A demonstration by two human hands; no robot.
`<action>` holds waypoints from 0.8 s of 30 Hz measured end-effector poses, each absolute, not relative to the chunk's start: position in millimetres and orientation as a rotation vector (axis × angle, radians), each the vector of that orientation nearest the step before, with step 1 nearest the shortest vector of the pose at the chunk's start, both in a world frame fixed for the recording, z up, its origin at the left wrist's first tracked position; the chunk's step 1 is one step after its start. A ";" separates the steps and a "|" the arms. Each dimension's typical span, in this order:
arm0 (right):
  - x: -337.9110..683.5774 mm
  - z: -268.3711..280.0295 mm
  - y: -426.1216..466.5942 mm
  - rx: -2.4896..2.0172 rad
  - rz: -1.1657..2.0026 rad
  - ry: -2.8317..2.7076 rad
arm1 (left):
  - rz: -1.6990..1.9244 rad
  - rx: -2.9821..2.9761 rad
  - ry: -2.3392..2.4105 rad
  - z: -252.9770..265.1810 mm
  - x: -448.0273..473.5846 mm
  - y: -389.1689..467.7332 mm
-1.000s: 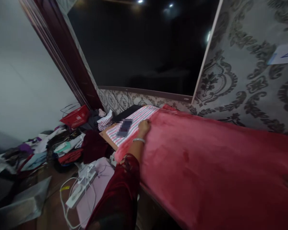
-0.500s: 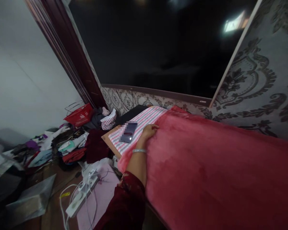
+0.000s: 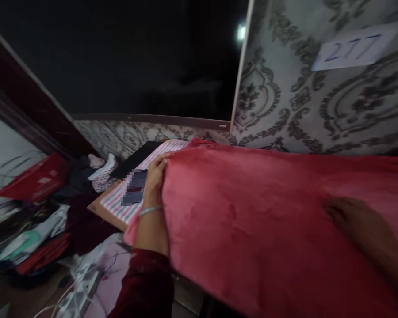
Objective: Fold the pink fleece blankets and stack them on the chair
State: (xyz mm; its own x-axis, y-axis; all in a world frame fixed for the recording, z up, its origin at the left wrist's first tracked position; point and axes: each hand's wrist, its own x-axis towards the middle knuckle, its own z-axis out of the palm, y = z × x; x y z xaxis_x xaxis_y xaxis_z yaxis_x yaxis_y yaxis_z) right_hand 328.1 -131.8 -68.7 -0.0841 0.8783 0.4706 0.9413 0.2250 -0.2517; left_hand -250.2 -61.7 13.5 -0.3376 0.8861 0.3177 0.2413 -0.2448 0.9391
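Note:
A red plush blanket (image 3: 239,212) lies spread over a long surface below the wall-mounted TV. My left hand (image 3: 155,176), with a bracelet at the wrist, has its fingers closed on the blanket's far left edge. Right beside that hand, a dark phone (image 3: 137,187), partly pixelated, rests on a pink, grey and white striped cloth (image 3: 116,203). My right hand (image 3: 350,218) is over the right part of the blanket, low against it. Motion smears its fingers, so their grip is unclear.
A large dark TV (image 3: 146,62) hangs behind. A paper marked 277 (image 3: 354,48) is on the patterned wall. Clothes (image 3: 43,238), a red basket (image 3: 36,179) and a power strip with white cables (image 3: 82,291) are at the left. A board corner (image 3: 102,207) sticks out under the striped cloth.
The view has turned right. My left hand and the blanket edge are closer to the phone, covering more of the striped cloth. My right hand has come into view over the blanket.

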 end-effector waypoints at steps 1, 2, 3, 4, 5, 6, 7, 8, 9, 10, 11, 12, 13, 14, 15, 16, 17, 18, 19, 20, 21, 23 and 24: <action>326.8 -65.5 -132.3 -1.697 -0.148 -1.978 | 1.664 1.369 1.486 16.4 -249.8 -60.7; 324.9 -62.3 -132.5 -1.719 -0.148 -1.972 | 1.697 1.369 1.483 19.0 -249.2 -60.2; 322.6 -59.4 -132.7 -1.747 -0.166 -1.945 | 1.722 1.373 1.480 21.1 -248.4 -60.4; 320.3 -56.7 -133.5 -1.768 -0.182 -1.908 | 1.739 1.379 1.479 22.7 -247.6 -61.3; 318.1 -54.1 -134.8 -1.784 -0.185 -1.862 | 1.748 1.389 1.481 23.6 -246.9 -62.6; 316.4 -51.8 -136.7 -1.796 -0.176 -1.808 | 1.753 1.402 1.494 23.8 -246.5 -64.0; 315.0 -49.5 -139.0 -1.808 -0.160 -1.746 | 1.753 1.422 1.517 23.6 -246.3 -65.4; 314.1 -47.4 -141.4 -1.821 -0.146 -1.684 | 1.745 1.449 1.544 23.1 -246.3 -66.6; 313.5 -45.3 -143.8 -1.830 -0.140 -1.626 | 1.729 1.481 1.576 22.3 -246.4 -67.3; 313.1 -43.4 -145.8 -1.833 -0.146 -1.576 | 1.701 1.517 1.610 21.5 -246.7 -67.7; 312.8 -41.7 -147.4 -1.828 -0.164 -1.536 | 1.668 1.549 1.644 20.7 -246.9 -67.6; 312.6 -40.4 -148.4 -1.814 -0.184 -1.511 | 1.631 1.575 1.674 20.0 -247.2 -67.2; 312.3 -39.6 -149.0 -1.793 -0.196 -1.506 | 1.599 1.597 1.699 19.3 -247.4 -66.5; 312.0 -39.2 -149.0 -1.768 -0.194 -1.516 | 1.584 1.612 1.720 18.7 -247.6 -65.8; 311.7 -39.4 -148.7 -1.741 -0.176 -1.542 | 1.590 1.618 1.740 18.1 -247.6 -65.0; 311.2 -39.9 -148.1 -1.714 -0.147 -1.578 | 1.611 1.620 1.758 17.5 -247.6 -64.2; 310.8 -40.7 -147.3 -1.690 -0.118 -1.612 | 1.645 1.616 1.772 16.8 -247.4 -63.5; 310.3 -41.6 -146.6 -1.668 -0.097 -1.640 | 1.687 1.611 1.779 16.2 -247.2 -62.8; 309.9 -42.4 -146.1 -1.647 -0.088 -1.658 | 1.730 1.606 1.779 15.7 -246.8 -62.1; 309.6 -43.1 -145.8 -1.624 -0.092 -1.667 | 1.772 1.603 1.774 15.2 -246.3 -61.3; 309.3 -43.4 -146.0 -1.599 -0.103 -1.671 | 1.810 1.604 1.766 14.7 -245.8 -60.3; 308.8 -43.3 -147.6 -1.551 -0.127 -1.674 | 1.882 1.587 1.761 13.9 -244.7 -58.0; 308.6 -43.0 -149.1 -1.530 -0.132 -1.682 | 1.914 1.570 1.763 13.5 -244.2 -56.6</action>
State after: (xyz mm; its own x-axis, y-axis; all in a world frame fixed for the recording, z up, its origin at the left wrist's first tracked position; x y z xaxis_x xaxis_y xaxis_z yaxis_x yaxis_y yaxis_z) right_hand 308.6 -149.1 -43.0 0.0948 0.7744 0.6256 0.8625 0.2499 -0.4401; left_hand -244.2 -56.6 13.5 -0.4628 0.6618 0.5897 0.5334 -0.3234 0.7816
